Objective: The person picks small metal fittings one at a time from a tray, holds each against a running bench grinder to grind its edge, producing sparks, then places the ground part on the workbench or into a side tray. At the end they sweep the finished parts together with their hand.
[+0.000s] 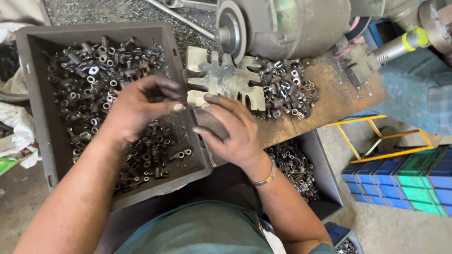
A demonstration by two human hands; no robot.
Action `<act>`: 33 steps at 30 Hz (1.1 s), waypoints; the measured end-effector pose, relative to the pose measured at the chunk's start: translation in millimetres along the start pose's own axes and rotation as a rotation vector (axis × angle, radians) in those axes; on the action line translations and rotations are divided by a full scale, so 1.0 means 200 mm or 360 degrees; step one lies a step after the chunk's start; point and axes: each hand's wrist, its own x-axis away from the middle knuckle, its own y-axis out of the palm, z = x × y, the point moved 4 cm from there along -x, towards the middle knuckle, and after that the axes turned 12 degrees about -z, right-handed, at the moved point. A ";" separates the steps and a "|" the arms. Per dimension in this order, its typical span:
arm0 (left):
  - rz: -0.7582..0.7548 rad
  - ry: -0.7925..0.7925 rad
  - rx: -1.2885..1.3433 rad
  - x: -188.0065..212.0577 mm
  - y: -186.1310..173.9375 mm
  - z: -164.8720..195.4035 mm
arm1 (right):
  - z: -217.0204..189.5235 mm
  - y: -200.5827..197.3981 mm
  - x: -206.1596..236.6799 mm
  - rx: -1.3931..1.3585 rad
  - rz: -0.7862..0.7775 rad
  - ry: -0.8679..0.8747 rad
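Note:
My left hand (139,106) hovers over a grey plastic crate (40,117) full of small dark metal parts (87,77), fingers curled as if pinching one or a few of them; what is inside the fingers is hidden. My right hand (230,129) rests at the crate's right edge, fingers bent near a slotted metal comb-like plate (223,80). I cannot see whether it holds a part. A heap of the same metal parts (287,89) lies to the right of the plate on a rusty bench top (339,94).
A large grey motor-like machine (287,23) with a round disc (230,26) stands behind the plate. A second crate of parts (296,169) sits lower right. A yellow metal frame (381,138) and blue-green crates (405,181) lie on the floor at right. White bags (14,127) lie left.

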 end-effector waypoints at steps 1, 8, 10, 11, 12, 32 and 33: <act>-0.0050 0.0055 0.0039 0.01 0.03 -0.01 | -0.02 0.02 -0.01 -0.0005 0.0009 0.0003; -0.0174 0.0117 0.0144 0.00 0.15 -0.05 | 0.00 0.04 0.00 0.0023 0.0000 -0.0037; -0.0070 0.0055 -0.0079 0.00 0.14 -0.03 | 0.07 0.01 0.00 0.0329 0.0057 0.0104; 0.0029 -0.0007 -0.0268 0.00 0.13 -0.02 | 0.12 -0.01 0.00 0.0481 0.0089 0.0173; 0.0127 -0.0071 -0.0449 0.01 0.12 -0.01 | 0.20 -0.05 -0.01 0.0538 0.0070 0.0324; 0.0357 -0.0054 -0.0682 0.02 0.02 0.04 | 0.57 -0.07 -0.11 0.0755 0.0033 0.0620; 0.0399 -0.0095 -0.0748 0.03 0.00 0.04 | 0.57 -0.07 -0.11 0.0767 0.0030 0.0616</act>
